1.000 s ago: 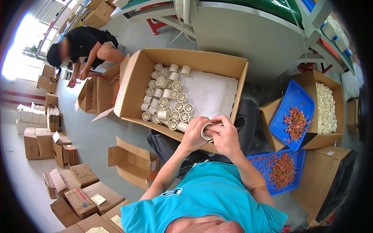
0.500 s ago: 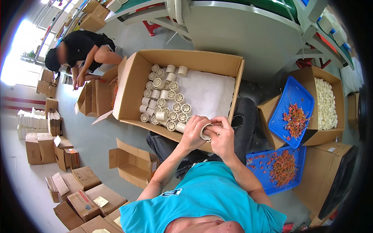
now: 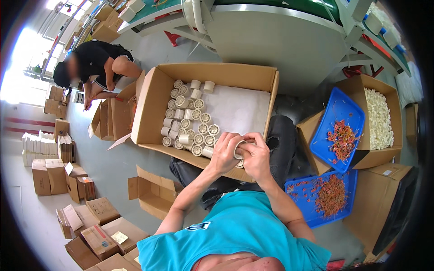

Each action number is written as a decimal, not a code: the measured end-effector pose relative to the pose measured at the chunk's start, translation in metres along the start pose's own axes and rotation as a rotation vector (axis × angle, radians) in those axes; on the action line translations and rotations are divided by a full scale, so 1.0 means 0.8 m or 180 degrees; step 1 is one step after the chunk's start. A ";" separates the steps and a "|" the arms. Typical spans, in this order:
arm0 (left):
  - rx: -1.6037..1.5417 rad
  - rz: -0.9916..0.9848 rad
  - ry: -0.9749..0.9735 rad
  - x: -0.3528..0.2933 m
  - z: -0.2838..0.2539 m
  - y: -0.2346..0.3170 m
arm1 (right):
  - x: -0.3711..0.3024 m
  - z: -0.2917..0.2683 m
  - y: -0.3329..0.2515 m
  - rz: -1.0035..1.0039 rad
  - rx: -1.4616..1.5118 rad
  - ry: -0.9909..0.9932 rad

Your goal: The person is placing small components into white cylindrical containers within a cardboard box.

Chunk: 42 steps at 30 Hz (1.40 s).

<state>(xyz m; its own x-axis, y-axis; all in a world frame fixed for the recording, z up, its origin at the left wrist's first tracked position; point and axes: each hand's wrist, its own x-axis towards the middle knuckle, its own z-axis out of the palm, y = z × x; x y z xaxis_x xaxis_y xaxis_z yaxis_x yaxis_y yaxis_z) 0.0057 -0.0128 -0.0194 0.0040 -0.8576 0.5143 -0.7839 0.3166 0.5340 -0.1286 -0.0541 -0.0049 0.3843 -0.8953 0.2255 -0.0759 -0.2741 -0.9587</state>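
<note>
A cream-white plastic cup-shaped part (image 3: 239,149) is held over the near edge of a large open cardboard box (image 3: 217,72). Wrapped round its side is my left hand (image 3: 223,153), closed. My right hand (image 3: 255,157) is closed too, its fingertips at the part's open rim and partly inside; whether they pinch something small there is hidden. Several similar white parts (image 3: 199,104) lie in the left half of the box, some upright with slotted ends showing, others on their sides. One more white part (image 3: 239,164) shows just below my hands.
To the right, a blue tray (image 3: 338,101) and a lower blue tray (image 3: 312,212) hold small red-orange wired pieces, beside a box of small cream pieces (image 3: 378,119). A small open carton (image 3: 156,192) stands left of my legs. Another person (image 3: 97,63) crouches at the upper left.
My hands stay on the white part, with the right fingers slightly shifted at its rim. The view has moved a little, and another white part now shows below my hands.
</note>
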 end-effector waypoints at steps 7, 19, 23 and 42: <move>-0.0475 0.0069 -0.0798 0.052 0.010 -0.012 | 0.017 -0.038 0.010 0.0444 -0.0130 -0.0123; -0.0084 0.0398 0.1052 0.511 -0.038 -0.171 | -0.033 -0.241 0.128 0.1200 -0.1069 0.1904; 0.0904 0.0814 0.1877 0.628 0.002 -0.243 | -0.068 -0.292 0.175 0.1733 -0.1661 0.2162; 0.1574 0.1415 0.0388 0.233 0.006 -0.246 | 0.038 -0.318 0.231 0.1513 -0.3973 0.0553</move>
<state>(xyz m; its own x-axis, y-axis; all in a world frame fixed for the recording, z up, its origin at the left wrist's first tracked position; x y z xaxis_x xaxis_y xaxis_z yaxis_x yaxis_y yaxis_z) 0.1581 -0.2364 -0.0319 -0.3375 -0.6276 0.7016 -0.9189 0.3814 -0.1009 -0.3651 -0.2214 -0.1310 -0.0268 -0.9993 0.0260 -0.9846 0.0219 -0.1736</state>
